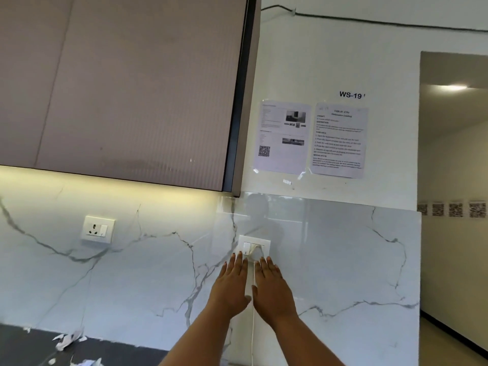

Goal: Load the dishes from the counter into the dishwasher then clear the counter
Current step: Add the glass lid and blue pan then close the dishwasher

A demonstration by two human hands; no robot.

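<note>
Hovering side by side in front of the marble backsplash [343, 260], the left hand [232, 283] and right hand [272, 286] are both spread flat, backs to the camera, fingers straight and together, nothing held in either one. Just above the fingertips sits a wall socket [254, 247], and a white cable [253, 326] drops from it down between the two wrists; whether any finger actually touches the plate, I cannot tell.

And the job itself? No dishes in view, no dishwasher in view, so how far the loading has got is anyone's guess from here. What does show is a strip of dark counter [111, 350], down and well to the left of the left hand, with torn paper scraps [67, 340] lying on it. So the clearing looks unfinished. The scraps lie well apart from both hands, below them and off to the left, out of immediate reach by my reckoning.
</note>
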